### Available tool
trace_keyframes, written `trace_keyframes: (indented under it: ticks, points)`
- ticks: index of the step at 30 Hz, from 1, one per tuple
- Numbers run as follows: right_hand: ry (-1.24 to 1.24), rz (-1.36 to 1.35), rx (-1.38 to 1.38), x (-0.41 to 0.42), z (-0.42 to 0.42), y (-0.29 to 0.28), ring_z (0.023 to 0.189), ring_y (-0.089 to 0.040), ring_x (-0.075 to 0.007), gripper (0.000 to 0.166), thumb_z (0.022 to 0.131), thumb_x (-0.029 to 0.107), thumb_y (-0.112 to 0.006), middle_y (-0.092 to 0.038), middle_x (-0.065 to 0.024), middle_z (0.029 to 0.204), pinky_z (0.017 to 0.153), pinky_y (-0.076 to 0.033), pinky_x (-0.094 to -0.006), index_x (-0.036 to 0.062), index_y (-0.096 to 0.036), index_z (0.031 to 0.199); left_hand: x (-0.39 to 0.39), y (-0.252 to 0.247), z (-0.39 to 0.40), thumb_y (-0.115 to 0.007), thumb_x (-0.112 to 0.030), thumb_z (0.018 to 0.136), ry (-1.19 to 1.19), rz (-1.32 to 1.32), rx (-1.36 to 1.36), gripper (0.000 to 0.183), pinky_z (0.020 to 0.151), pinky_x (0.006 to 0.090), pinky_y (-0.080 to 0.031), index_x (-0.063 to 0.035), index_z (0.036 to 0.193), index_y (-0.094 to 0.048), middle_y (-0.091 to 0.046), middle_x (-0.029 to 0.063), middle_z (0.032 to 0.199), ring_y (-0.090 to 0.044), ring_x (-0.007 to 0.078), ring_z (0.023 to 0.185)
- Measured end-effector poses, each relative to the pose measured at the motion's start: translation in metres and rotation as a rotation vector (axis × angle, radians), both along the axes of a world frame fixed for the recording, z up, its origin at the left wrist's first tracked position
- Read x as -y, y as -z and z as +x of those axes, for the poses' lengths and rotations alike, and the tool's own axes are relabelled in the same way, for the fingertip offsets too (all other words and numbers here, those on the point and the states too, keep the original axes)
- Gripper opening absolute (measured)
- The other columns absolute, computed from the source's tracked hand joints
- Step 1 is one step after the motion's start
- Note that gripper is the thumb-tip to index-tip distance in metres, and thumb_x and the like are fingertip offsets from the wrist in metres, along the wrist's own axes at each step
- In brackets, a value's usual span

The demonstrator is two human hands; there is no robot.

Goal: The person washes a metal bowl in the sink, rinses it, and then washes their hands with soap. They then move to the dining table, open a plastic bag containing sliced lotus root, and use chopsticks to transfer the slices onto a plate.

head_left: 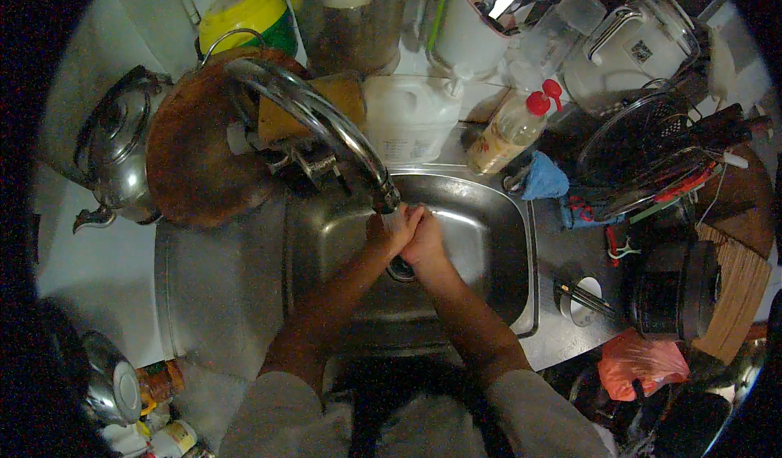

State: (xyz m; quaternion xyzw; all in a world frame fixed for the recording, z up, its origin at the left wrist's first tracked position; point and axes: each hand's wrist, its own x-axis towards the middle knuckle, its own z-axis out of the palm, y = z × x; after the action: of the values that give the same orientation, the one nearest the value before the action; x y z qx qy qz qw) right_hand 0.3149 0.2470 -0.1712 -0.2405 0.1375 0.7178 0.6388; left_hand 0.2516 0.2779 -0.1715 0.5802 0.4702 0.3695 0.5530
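Both hands meet under the spout of a curved chrome faucet (330,122), above a stainless steel sink basin (489,238). My left hand (398,229) lies against my right hand (426,238), and the two are pressed or clasped together, with parts of the fingers hidden. Water seems to run from the spout onto them. No object shows between the palms. Below the hands, the dark drain (401,270) is partly visible.
Behind the basin stand a white plastic jug (412,116) and a red-capped bottle (507,134). At left are a round wooden board (195,146) and a metal kettle (125,134). A blue cloth (545,177), chopsticks (583,297) and a dark pot (669,287) lie right.
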Motion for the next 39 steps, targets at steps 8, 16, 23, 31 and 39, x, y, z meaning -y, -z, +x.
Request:
trace_keyframes:
  ticks: [8, 16, 23, 31, 39]
  points:
    - [-0.097, 0.292, -0.040, 0.003, -0.037, -0.004, 0.070, -0.053, -0.0212, 0.030, 0.079, 0.033, -0.040, -0.057, -0.0082, 0.079, 0.064, -0.043, -0.0346, 0.0071, -0.054, 0.084, 0.025, -0.023, -0.024, -0.042, -0.041, 0.080, 0.118, -0.992, 1.052, 0.042, 0.076, 0.0348, -0.041, -0.0044, 0.100, -0.048, -0.052, 0.0093, 0.091, -0.051, 0.0244, 0.087]
    - [-0.170, 0.351, 1.590, -0.043, -0.025, 0.001, 0.059, -0.056, -0.0179, 0.032, 0.075, 0.038, -0.048, -0.058, -0.0076, 0.068, 0.050, -0.044, -0.0291, 0.0069, -0.056, 0.078, 0.077, -0.071, 0.001, -0.043, -0.047, 0.079, -0.105, -1.159, 1.277, 0.048, 0.076, 0.0354, -0.041, -0.0031, 0.093, -0.054, -0.055, 0.0094, 0.083, -0.051, 0.0242, 0.084]
    - [-0.448, 0.329, 2.538, -0.008, -0.013, -0.009, 0.060, -0.057, -0.0291, 0.024, 0.076, 0.025, -0.047, -0.058, -0.0116, 0.065, 0.052, -0.045, -0.0390, 0.0102, -0.055, 0.094, 0.040, -0.051, -0.011, -0.047, -0.045, 0.079, -0.424, -0.694, 0.895, 0.043, 0.070, 0.0346, -0.043, -0.0044, 0.090, -0.053, -0.055, 0.0065, 0.083, -0.052, 0.0224, 0.078]
    - [-0.126, 0.214, 0.250, 0.010, -0.001, 0.017, 0.083, -0.053, -0.0199, 0.035, 0.082, 0.036, -0.045, -0.057, -0.0060, 0.094, 0.074, -0.043, -0.0330, 0.0086, -0.053, 0.102, 0.023, -0.003, 0.006, -0.048, -0.027, 0.080, -0.396, -0.690, 0.903, 0.021, 0.053, 0.0278, -0.041, -0.0061, 0.078, -0.053, -0.054, 0.0034, 0.073, -0.050, 0.0164, 0.060]
    - [-0.172, 0.145, 0.071, 0.009, -0.022, -0.020, 0.078, -0.054, -0.0220, 0.030, 0.086, 0.028, -0.034, -0.057, -0.0084, 0.085, 0.071, -0.044, -0.0341, 0.0046, -0.051, 0.094, 0.001, -0.003, -0.023, -0.048, -0.029, 0.080, -0.293, 0.456, -0.544, 0.023, 0.050, 0.0366, -0.042, -0.0070, 0.079, -0.054, -0.057, 0.0098, 0.071, -0.053, 0.0262, 0.059]
